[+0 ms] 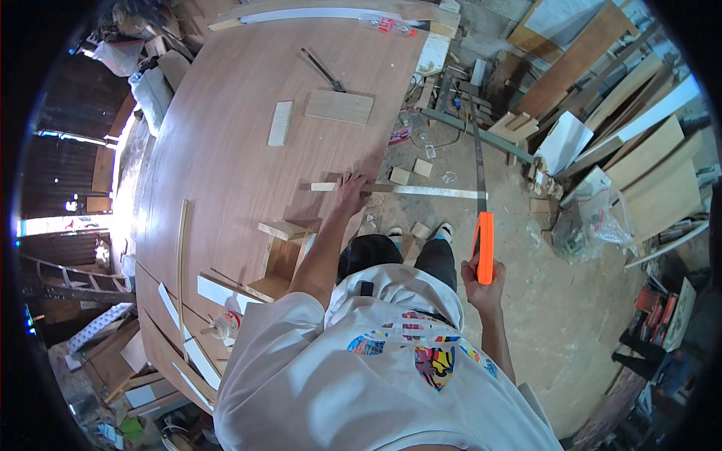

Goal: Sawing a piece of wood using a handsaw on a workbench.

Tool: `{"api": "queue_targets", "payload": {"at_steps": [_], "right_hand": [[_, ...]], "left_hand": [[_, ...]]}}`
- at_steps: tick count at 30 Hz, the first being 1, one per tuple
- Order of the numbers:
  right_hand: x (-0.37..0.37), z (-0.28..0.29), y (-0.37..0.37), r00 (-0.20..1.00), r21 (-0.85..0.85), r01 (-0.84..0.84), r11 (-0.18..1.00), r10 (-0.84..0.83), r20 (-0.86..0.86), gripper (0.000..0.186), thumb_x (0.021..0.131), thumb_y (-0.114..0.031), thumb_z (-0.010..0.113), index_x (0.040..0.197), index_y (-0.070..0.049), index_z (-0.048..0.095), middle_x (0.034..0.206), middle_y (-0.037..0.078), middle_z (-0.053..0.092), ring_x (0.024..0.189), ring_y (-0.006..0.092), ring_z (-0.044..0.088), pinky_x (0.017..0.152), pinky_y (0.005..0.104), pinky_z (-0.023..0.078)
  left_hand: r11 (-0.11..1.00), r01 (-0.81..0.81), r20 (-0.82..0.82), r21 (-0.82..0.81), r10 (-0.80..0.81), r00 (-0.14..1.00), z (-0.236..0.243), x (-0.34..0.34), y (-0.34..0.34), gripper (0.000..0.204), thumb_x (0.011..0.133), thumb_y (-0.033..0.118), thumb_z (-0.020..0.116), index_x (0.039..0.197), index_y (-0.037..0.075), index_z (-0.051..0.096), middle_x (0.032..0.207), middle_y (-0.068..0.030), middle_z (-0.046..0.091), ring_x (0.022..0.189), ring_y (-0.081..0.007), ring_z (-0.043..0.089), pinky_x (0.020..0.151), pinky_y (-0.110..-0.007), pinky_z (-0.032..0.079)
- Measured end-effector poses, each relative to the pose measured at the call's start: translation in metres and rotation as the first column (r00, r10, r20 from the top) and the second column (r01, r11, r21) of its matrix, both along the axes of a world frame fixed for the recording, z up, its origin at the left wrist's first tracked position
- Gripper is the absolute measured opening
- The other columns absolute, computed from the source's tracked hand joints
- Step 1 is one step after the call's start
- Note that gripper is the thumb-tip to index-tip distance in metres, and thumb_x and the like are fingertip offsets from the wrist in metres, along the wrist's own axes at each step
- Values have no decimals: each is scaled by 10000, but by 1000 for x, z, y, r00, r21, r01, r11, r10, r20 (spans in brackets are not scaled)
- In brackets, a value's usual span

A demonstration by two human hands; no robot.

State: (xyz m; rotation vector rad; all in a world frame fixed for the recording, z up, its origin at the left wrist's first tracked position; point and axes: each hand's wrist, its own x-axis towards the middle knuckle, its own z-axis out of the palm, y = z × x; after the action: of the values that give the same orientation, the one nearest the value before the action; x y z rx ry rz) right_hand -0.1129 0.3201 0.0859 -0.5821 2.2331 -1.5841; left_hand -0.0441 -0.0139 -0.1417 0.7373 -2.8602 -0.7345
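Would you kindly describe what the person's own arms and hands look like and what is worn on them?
Both forearms are bare below short, loose white T-shirt sleeves. The left hand and right hand wear no gloves; no watch, ring or strap is discernible. The shirt front carries a multicoloured patchwork print.

A brown plywood table [226, 135] carries wood blocks [339, 107], a strip [398, 189] and a glue bottle [226, 325].

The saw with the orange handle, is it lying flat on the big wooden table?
No, the saw is held up by its orange handle in the right hand, out past the table's edge, above the floor.
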Motion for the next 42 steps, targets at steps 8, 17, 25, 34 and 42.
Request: {"api": "queue_targets", "payload": {"at_steps": [8, 17, 25, 34, 42], "right_hand": [[28, -18, -15, 974, 55, 70, 996, -80, 214, 180, 765, 14, 658, 670, -17, 508, 580, 9, 509, 562, 74, 448, 524, 263, 392], [57, -33, -56, 958, -1, -36, 999, 34, 285, 147, 777, -16, 663, 728, -20, 524, 621, 21, 511, 593, 89, 472, 558, 270, 412], [86, -46, -101, 903, -41, 48, 998, -26, 430, 132, 778, -24, 664, 755, -18, 534, 656, 3, 532, 632, 82, 498, 594, 261, 434], [121, -35, -131, 868, -86, 109, 990, -52, 494, 90, 740, 4, 631, 776, 17, 550, 680, 50, 569, 658, 114, 529, 637, 274, 453], [130, -17, -141, 898, -134, 99, 986, -31, 440, 147, 742, 2, 654, 714, -9, 510, 602, 21, 503, 586, 92, 490, 561, 265, 424]], "left_hand": [[987, 41, -171, 154, -14, 985, -15, -12, -1, 244, 703, 189, 740, 924, 145, 645, 1071, -57, 548, 1071, -279, 487, 916, -476, 334], [981, -186, -134, 54, 192, 972, -33, -30, -12, 154, 793, 224, 663, 780, 78, 616, 910, -83, 598, 946, -286, 565, 821, -441, 420], [950, -277, -192, -143, 248, 950, -32, -23, 5, 179, 838, 258, 579, 871, 83, 568, 926, -117, 552, 955, -307, 510, 820, -441, 370], [926, -246, -177, -287, 201, 963, -26, -27, 7, 171, 776, 241, 607, 862, 103, 556, 911, -100, 525, 914, -294, 500, 787, -428, 357], [898, -250, -227, -361, 175, 958, -36, -26, 1, 277, 715, 305, 664, 859, 100, 546, 893, -104, 507, 900, -296, 504, 774, -428, 367]]}}
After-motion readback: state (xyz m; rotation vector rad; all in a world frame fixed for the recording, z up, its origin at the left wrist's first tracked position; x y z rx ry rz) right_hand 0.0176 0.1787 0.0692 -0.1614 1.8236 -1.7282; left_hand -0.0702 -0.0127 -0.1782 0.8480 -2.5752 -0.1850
